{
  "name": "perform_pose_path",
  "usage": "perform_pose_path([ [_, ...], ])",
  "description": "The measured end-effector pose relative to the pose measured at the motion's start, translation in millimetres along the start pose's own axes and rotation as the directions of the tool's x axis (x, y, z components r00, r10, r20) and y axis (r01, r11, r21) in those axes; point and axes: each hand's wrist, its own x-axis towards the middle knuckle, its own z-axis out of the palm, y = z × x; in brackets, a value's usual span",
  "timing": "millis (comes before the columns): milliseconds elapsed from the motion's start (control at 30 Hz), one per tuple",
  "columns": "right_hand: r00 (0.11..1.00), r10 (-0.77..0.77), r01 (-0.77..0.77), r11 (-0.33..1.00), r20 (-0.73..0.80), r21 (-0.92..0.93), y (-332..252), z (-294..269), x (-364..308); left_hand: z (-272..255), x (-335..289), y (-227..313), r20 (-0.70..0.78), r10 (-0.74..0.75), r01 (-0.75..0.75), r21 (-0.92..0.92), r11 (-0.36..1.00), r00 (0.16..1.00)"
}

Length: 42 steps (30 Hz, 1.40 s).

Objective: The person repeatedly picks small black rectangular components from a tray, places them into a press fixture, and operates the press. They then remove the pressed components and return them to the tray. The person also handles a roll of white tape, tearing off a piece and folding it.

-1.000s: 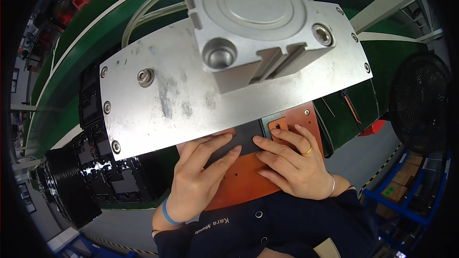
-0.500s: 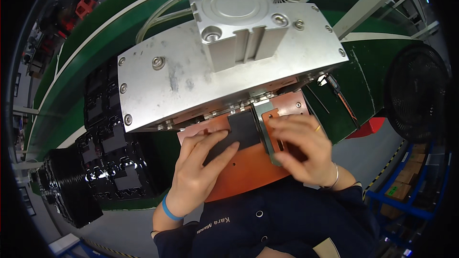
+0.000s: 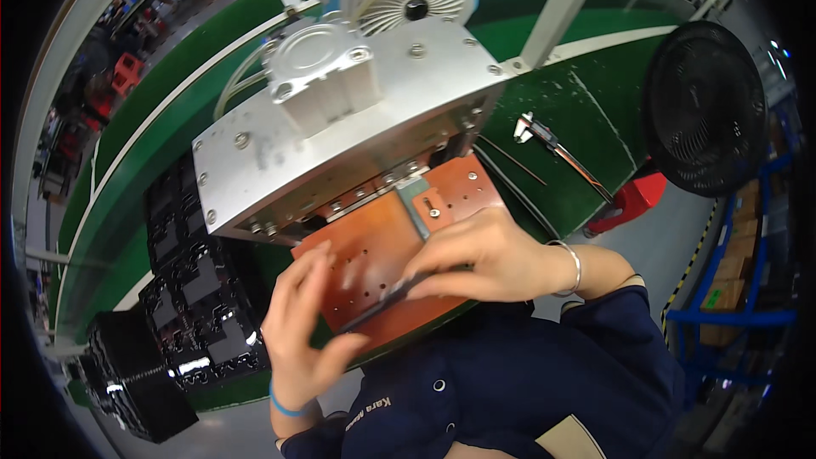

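Note:
My right hand point(image 3: 486, 257) pinches a thin dark grey flat sheet point(image 3: 374, 311) between thumb and fingers. The sheet is tilted nearly edge-on, low over the near part of an orange plate point(image 3: 361, 246) with small holes. At the plate's left side, my left hand point(image 3: 297, 327) is open, thumb and fingers apart and slightly blurred. Whether it touches the sheet's left end, I cannot tell. Beyond my right hand, a grey metal strip point(image 3: 414, 204) and a slotted orange block point(image 3: 436, 206) sit on the plate, in front of a silver metal fixture point(image 3: 357, 127) with a cylinder block point(image 3: 319, 76) on top.
Stacked black moulded trays point(image 3: 200, 289) stand to the left. On the green bench point(image 3: 586, 93) at right lie a caliper point(image 3: 561, 155) and a thin rod point(image 3: 512, 160). A black fan point(image 3: 705, 106) stands at far right; a white fan point(image 3: 416, 4) is behind the fixture.
The dark sheet lay flat on the orange plate; now it is lifted and tilted in my right hand. My right hand came left off the slotted block. My left hand let go and opened. The view shifted.

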Motion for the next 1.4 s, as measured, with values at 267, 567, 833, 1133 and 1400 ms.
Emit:
perform_pose_path([
  [267, 0.931, -0.364, 0.337, 0.862, 0.0, -0.378, 0, -4, -15, -6, -2, -19, 0.633, -0.387, 0.733, -0.483, 0.48, 0.671],
  [567, 0.626, 0.223, -0.77, 0.326, -0.747, -0.549, 141, -125, -150, -2, 9, -20, 0.328, -0.537, 0.593, -0.667, 0.451, 0.777],
  [833, 0.541, 0.327, -0.804, 0.471, -0.775, -0.363, 151, -138, -148, 8, 11, -17, 0.296, -0.549, 0.589, -0.639, 0.494, 0.782],
  [1133, 0.669, 0.187, -0.404, 0.904, -0.719, -0.142, 37, -95, -107, 12, 13, -21, 0.376, -0.524, 0.63, -0.611, 0.48, 0.764],
  [1400, 0.891, -0.158, -0.047, 0.901, -0.425, -0.432, 15, -44, -33, 13, 12, -17, 0.397, -0.511, 0.636, -0.603, 0.482, 0.763],
])
